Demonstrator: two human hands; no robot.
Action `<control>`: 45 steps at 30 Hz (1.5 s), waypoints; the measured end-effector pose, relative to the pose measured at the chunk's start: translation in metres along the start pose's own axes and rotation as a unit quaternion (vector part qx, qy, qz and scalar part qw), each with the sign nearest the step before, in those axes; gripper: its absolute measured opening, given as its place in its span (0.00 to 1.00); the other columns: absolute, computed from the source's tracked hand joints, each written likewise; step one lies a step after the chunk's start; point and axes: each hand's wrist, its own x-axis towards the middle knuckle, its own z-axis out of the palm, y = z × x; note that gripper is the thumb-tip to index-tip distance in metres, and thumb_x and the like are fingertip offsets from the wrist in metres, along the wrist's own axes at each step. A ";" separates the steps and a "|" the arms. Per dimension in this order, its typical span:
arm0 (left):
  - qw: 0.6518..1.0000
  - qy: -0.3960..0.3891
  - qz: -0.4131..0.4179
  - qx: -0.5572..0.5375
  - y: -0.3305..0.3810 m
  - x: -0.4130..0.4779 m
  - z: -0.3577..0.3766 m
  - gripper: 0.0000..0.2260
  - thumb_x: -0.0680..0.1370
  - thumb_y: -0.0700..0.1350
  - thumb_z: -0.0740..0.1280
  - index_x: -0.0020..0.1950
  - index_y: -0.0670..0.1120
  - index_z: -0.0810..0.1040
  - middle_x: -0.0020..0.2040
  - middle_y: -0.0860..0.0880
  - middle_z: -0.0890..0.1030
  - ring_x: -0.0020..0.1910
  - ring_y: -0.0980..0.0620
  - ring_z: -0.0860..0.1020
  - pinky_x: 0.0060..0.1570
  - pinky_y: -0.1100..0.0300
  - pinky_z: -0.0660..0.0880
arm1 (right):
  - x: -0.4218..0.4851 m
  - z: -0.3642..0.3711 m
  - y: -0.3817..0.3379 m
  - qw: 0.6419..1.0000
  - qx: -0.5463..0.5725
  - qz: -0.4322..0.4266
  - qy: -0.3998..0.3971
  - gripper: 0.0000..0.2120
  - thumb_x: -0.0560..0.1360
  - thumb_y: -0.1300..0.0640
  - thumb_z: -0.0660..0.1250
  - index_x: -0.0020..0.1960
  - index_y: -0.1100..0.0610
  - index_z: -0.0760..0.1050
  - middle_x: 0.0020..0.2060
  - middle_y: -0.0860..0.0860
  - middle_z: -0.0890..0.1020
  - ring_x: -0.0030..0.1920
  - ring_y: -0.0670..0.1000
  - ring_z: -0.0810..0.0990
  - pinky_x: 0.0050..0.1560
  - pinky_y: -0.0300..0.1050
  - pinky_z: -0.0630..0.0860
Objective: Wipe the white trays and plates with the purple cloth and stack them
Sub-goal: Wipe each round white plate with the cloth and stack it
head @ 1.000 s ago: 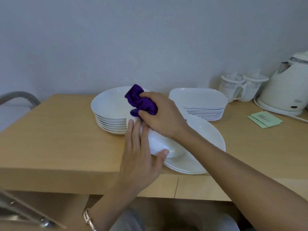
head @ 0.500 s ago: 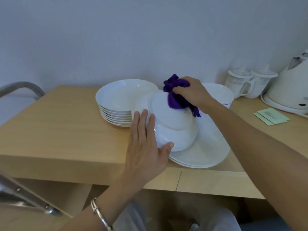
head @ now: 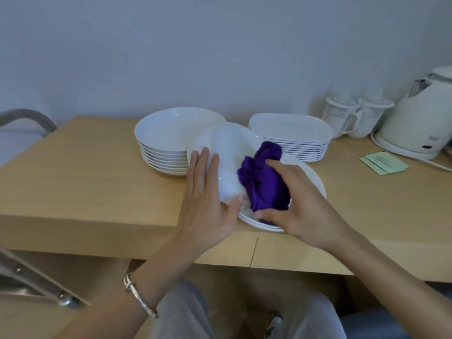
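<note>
An upturned white plate (head: 232,148) rests tilted on a low pile of large oval plates (head: 315,182) near the table's front edge. My left hand (head: 208,199) lies flat against its left side, thumb under the rim, steadying it. My right hand (head: 300,211) presses the bunched purple cloth (head: 263,182) onto the plate's near right side. Behind on the left stands a stack of round deep plates (head: 176,133). Behind on the right is a stack of rectangular trays (head: 291,128).
The wooden table (head: 85,182) ends just in front of the oval plates. Two lidded mugs (head: 352,116), a white kettle (head: 423,118) with its cord and green paper sachets (head: 384,165) sit at the back right. A metal chair frame (head: 27,121) curves at the far left.
My right hand has swept the purple cloth from the plate's far top edge down to its near right side. The left hand stays pressed on the plate's left side.
</note>
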 end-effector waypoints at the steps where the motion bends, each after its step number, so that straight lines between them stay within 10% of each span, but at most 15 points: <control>1: 0.999 -0.005 -0.005 -0.045 0.000 -0.001 -0.005 0.32 0.74 0.56 0.55 0.76 0.52 0.48 0.77 0.51 0.49 0.76 0.58 0.42 0.73 0.65 0.43 | 0.000 0.007 -0.007 0.999 -0.020 -0.029 0.016 0.42 0.64 0.49 0.79 0.72 0.47 0.61 0.62 0.45 0.67 0.59 0.39 0.67 0.59 0.29 0.67; 7: 0.965 0.058 -0.035 -0.254 -0.014 0.003 -0.031 0.25 0.77 0.50 0.51 0.73 0.59 0.48 0.74 0.53 0.58 0.73 0.61 0.61 0.68 0.68 0.60 | 0.047 0.036 -0.057 0.978 -0.125 -0.141 0.087 0.37 0.64 0.44 0.76 0.69 0.53 0.68 0.62 0.56 0.72 0.58 0.56 0.72 0.53 0.48 0.73; 13: 0.990 0.090 -0.034 -0.108 -0.013 0.010 -0.034 0.30 0.79 0.54 0.54 0.78 0.49 0.48 0.76 0.48 0.53 0.75 0.60 0.52 0.70 0.71 0.52 | 0.120 0.039 -0.084 0.977 -0.167 -0.086 0.103 0.34 0.67 0.44 0.72 0.68 0.53 0.66 0.64 0.53 0.70 0.60 0.55 0.70 0.55 0.46 0.68; 21: 0.988 -0.106 -0.080 0.074 0.002 0.030 -0.021 0.56 0.66 0.72 0.64 0.75 0.49 0.31 0.74 0.55 0.30 0.74 0.56 0.30 0.75 0.53 0.39 | 0.139 -0.007 -0.022 0.988 0.011 0.042 0.146 0.23 0.56 0.46 0.69 0.45 0.57 0.71 0.43 0.55 0.77 0.38 0.52 0.75 0.35 0.47 0.70; 28: 0.986 -0.125 -0.081 0.071 0.004 0.032 -0.022 0.63 0.59 0.69 0.73 0.77 0.46 0.36 0.77 0.51 0.34 0.75 0.54 0.31 0.70 0.62 0.35 | 0.072 -0.005 -0.003 0.995 0.097 -0.007 0.007 0.37 0.60 0.50 0.71 0.66 0.37 0.61 0.60 0.44 0.68 0.60 0.41 0.70 0.56 0.28 0.66; 32: 0.988 -0.121 -0.079 0.057 0.006 0.032 -0.021 0.62 0.58 0.68 0.73 0.78 0.45 0.41 0.77 0.52 0.37 0.75 0.55 0.32 0.70 0.65 0.36 | 0.088 0.018 -0.029 0.996 0.058 -0.068 0.018 0.28 0.65 0.43 0.75 0.63 0.43 0.71 0.61 0.44 0.69 0.63 0.43 0.68 0.64 0.38 0.65; 36: 0.984 -0.133 -0.079 0.085 0.009 0.032 -0.024 0.61 0.61 0.68 0.72 0.77 0.44 0.37 0.77 0.50 0.35 0.75 0.53 0.33 0.72 0.60 0.36 | 0.106 0.007 -0.022 0.991 0.072 -0.017 0.115 0.17 0.68 0.51 0.73 0.53 0.55 0.74 0.50 0.50 0.78 0.49 0.47 0.76 0.54 0.46 0.73; 45: 0.986 -0.132 -0.081 0.063 0.011 0.031 -0.024 0.61 0.61 0.67 0.74 0.78 0.42 0.39 0.78 0.48 0.37 0.75 0.52 0.33 0.73 0.59 0.37 | 0.055 0.022 -0.025 0.991 0.080 -0.051 0.097 0.15 0.68 0.53 0.73 0.53 0.46 0.72 0.48 0.38 0.76 0.48 0.41 0.74 0.49 0.33 0.70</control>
